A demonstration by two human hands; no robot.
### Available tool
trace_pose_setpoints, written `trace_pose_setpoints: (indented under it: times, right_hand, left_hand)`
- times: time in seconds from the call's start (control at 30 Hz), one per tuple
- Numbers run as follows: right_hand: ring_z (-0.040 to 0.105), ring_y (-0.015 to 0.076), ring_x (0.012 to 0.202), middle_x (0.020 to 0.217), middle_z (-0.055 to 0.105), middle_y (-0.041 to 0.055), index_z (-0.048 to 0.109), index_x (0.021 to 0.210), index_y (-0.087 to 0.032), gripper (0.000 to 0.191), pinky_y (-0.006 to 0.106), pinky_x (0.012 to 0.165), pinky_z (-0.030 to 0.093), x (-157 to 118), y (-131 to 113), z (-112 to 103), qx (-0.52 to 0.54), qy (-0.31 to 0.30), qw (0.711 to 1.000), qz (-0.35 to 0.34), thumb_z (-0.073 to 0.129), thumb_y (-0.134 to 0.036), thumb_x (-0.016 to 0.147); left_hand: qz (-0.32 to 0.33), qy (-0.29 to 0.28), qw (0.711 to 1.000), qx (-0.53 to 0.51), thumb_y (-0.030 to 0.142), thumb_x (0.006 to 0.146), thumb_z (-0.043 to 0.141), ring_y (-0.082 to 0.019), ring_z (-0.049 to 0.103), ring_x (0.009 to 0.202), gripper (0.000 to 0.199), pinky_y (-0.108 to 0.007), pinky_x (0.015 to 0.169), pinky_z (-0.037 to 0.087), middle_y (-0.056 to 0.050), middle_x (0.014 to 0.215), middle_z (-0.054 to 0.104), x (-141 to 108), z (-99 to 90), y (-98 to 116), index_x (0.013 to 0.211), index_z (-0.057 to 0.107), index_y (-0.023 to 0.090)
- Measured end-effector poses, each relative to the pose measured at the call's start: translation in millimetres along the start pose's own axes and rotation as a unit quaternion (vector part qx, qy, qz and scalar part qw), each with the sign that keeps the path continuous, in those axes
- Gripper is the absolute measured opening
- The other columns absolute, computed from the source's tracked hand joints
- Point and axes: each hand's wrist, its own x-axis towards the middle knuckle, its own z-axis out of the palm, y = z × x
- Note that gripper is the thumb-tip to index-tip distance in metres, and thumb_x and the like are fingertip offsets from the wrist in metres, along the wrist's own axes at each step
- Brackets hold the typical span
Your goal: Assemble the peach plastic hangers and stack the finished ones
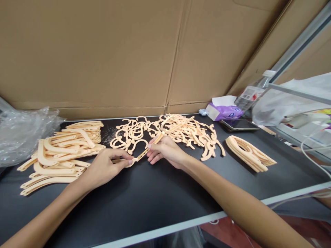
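Observation:
Over the black tabletop, my two hands hold a peach plastic hanger piece (141, 156) between them, with slots along its side. My left hand (110, 164) is closed, pinching its left end with thumb and forefinger; part of that end is hidden behind the fingers. My right hand (165, 150) is closed around the piece farther along, and it slants up to the right past the fingers. Just behind the hands spreads a loose pile of small peach plastic hooks (192, 132). Left of my left hand lies a heap of curved peach hanger arms (58, 151).
On the right rests a stack of folded peach hanger pieces (249, 154). Behind it are a phone (239, 124), a purple tissue pack (224, 111) and a plastic bottle (254, 91). Clear plastic wrap (26, 134) lies at left. A cardboard wall (103, 55) closes off the back.

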Motion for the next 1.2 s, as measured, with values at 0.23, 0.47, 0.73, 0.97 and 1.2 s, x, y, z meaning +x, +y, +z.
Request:
trace_pose_setpoints:
  times: [0.23,0.47,0.73,0.97,1.2]
  right_hand:
    - [0.066,0.0153,0.050,0.059,0.066,0.0034,0.056,0.083,-0.013,0.007,0.024,0.049,0.058,0.3,0.3,-0.3,0.001,-0.004,1.000,-0.003,0.061,-0.010,0.087]
    - [0.067,0.0156,0.049,0.058,0.067,0.0051,0.057,0.082,-0.012,0.007,0.024,0.050,0.058,1.7,1.9,-0.2,0.008,-0.003,1.000,0.003,0.059,-0.009,0.087]
    - [0.067,0.0169,0.047,0.056,0.068,0.0078,0.059,0.078,-0.011,0.010,0.024,0.048,0.057,-0.2,0.7,2.0,0.024,0.008,1.000,0.013,0.056,-0.006,0.086]
    - [0.068,0.0176,0.048,0.056,0.068,0.0080,0.060,0.076,-0.011,0.009,0.024,0.048,0.057,-1.7,0.0,3.1,0.026,0.001,1.000,0.012,0.059,-0.007,0.084]
    - [0.067,0.0170,0.046,0.055,0.068,0.0079,0.060,0.074,-0.011,0.013,0.024,0.047,0.057,-2.2,0.3,5.6,0.020,0.010,1.000,0.014,0.055,-0.006,0.086]
  left_hand:
    - [-0.011,0.004,0.999,-0.034,0.043,0.078,0.068,-0.021,0.073,0.075,0.024,-0.028,0.070,0.057,-0.002,0.079,0.078,0.8,2.7,3.9,0.079,0.077,0.021]
    - [-0.020,0.002,0.999,-0.032,0.045,0.077,0.067,-0.022,0.073,0.078,0.026,-0.029,0.073,0.058,-0.004,0.081,0.078,0.5,2.4,2.4,0.077,0.074,0.020]
    - [0.002,0.006,1.000,-0.015,0.045,0.080,0.065,-0.022,0.073,0.078,0.026,-0.029,0.075,0.059,-0.003,0.080,0.077,0.3,3.3,-0.4,0.077,0.072,0.020]
    - [-0.002,-0.011,1.000,-0.007,0.044,0.079,0.065,-0.020,0.071,0.075,0.025,-0.027,0.069,0.057,-0.002,0.078,0.076,0.8,-1.0,4.7,0.075,0.072,0.021]
    - [-0.008,-0.007,1.000,0.011,0.043,0.082,0.062,-0.019,0.070,0.074,0.024,-0.026,0.068,0.054,-0.001,0.077,0.074,-0.7,0.4,1.7,0.076,0.069,0.021]
